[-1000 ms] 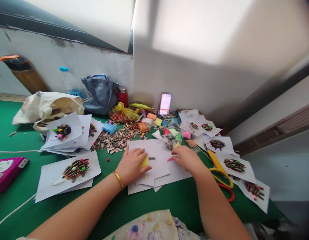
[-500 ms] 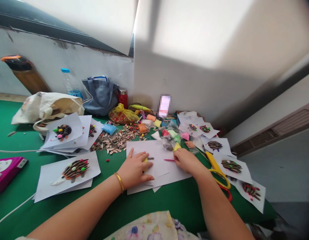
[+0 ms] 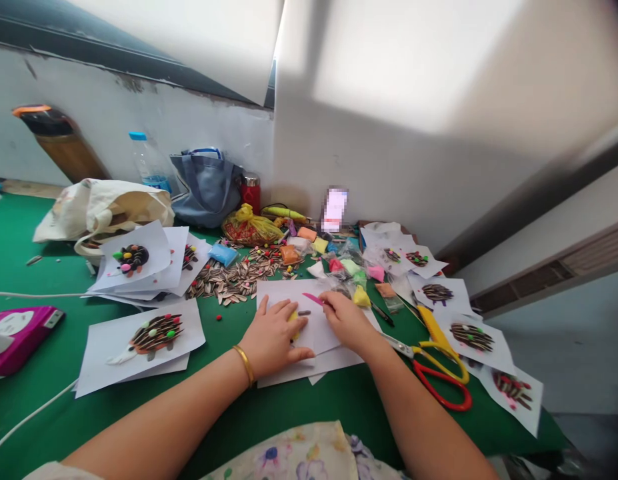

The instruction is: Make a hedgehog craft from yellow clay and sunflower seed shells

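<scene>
My left hand (image 3: pixel 277 337) lies with fingers spread on white paper (image 3: pixel 279 289), partly covering a flat yellow clay shape (image 3: pixel 297 328). A small dark strip (image 3: pixel 305 313), perhaps clay or a seed, shows beside its fingertips. My right hand (image 3: pixel 349 321) pinches a pink clay knife (image 3: pixel 313 298), its tip pointing left above the paper. Whether the tip touches the paper I cannot tell. Just past the right hand is a yellow clay lump (image 3: pixel 361 297). Scissors (image 3: pixel 429 363) with red and yellow handles lie beside my right forearm.
Sunflower seeds (image 3: pixel 233 280) are heaped behind the paper, near clay packets (image 3: pixel 333 265). Seed hedgehog pictures lie on the left card (image 3: pixel 106 347) and right cards (image 3: pixel 499 347). A cloth bag (image 3: pixel 59 217), blue tote (image 3: pixel 203 193) and phone (image 3: pixel 335 207) stand at the back.
My right hand has moved left over the paper with the pink clay knife, away from the yellow lump. The scissors show more fully. My left hand stays on the paper.
</scene>
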`<act>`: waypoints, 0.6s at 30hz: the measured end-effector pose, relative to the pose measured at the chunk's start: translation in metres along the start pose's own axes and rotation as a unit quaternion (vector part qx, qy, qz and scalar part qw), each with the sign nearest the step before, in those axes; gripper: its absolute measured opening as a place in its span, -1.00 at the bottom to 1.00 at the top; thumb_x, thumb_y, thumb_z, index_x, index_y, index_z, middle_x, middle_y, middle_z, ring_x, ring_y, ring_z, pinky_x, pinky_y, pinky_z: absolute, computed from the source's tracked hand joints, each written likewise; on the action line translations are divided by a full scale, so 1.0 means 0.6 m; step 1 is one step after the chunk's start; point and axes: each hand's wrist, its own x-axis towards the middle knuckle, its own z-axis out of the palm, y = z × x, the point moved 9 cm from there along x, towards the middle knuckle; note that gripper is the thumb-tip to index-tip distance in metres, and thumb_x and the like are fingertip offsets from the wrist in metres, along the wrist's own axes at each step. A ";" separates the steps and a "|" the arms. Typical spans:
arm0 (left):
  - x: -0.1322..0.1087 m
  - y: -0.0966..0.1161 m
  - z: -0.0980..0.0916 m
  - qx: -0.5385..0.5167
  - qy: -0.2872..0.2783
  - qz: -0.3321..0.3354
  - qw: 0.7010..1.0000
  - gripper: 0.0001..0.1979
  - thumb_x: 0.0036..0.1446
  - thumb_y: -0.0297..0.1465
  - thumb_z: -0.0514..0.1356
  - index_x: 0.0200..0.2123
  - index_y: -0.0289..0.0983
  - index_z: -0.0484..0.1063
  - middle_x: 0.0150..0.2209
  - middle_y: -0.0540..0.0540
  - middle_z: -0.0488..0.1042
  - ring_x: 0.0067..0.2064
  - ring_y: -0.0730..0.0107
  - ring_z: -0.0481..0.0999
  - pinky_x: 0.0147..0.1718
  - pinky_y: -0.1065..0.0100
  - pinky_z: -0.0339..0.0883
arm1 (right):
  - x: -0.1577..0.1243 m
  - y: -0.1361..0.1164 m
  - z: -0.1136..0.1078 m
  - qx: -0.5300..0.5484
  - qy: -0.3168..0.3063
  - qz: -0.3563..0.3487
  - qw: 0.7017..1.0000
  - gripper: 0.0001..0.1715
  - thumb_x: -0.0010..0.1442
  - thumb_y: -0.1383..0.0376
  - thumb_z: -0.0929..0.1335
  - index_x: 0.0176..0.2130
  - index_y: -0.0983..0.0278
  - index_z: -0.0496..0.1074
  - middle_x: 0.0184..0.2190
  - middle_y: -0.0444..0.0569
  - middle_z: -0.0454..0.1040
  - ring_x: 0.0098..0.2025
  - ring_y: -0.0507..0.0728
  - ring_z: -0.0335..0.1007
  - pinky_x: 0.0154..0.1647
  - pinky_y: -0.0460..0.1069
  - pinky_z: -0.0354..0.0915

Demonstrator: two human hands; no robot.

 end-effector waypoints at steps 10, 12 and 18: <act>0.002 -0.008 0.000 -0.036 0.002 -0.011 0.999 -0.30 0.07 0.16 0.11 0.14 -0.14 0.33 0.21 -0.22 0.32 0.27 -0.06 0.20 0.26 -0.26 -0.31 | -0.003 0.031 0.040 0.404 -0.031 0.037 0.913 -0.56 0.17 0.26 0.29 0.04 0.21 0.46 -0.12 0.02 0.55 -0.06 0.16 0.48 -0.01 0.09 0.35; 0.002 -0.012 0.000 -0.041 0.008 -0.020 0.999 -0.28 0.07 0.14 0.12 0.17 -0.16 0.29 0.22 -0.21 0.32 0.26 -0.01 0.21 0.29 -0.22 -0.36 | -0.003 0.036 0.028 0.368 0.005 0.039 0.929 -0.58 0.16 0.20 0.34 0.01 0.22 0.48 -0.16 0.02 0.56 -0.14 0.16 0.51 -0.08 0.08 0.38; 0.004 -0.014 0.003 -0.032 0.006 -0.023 0.999 -0.29 0.09 0.13 0.11 0.18 -0.16 0.30 0.22 -0.18 0.33 0.26 0.01 0.22 0.31 -0.16 -0.38 | -0.002 0.018 -0.020 0.062 0.078 -0.031 0.995 -0.70 0.26 0.18 0.27 -0.35 0.25 0.53 -0.38 -0.02 0.54 -0.26 0.11 0.43 -0.22 -0.02 0.27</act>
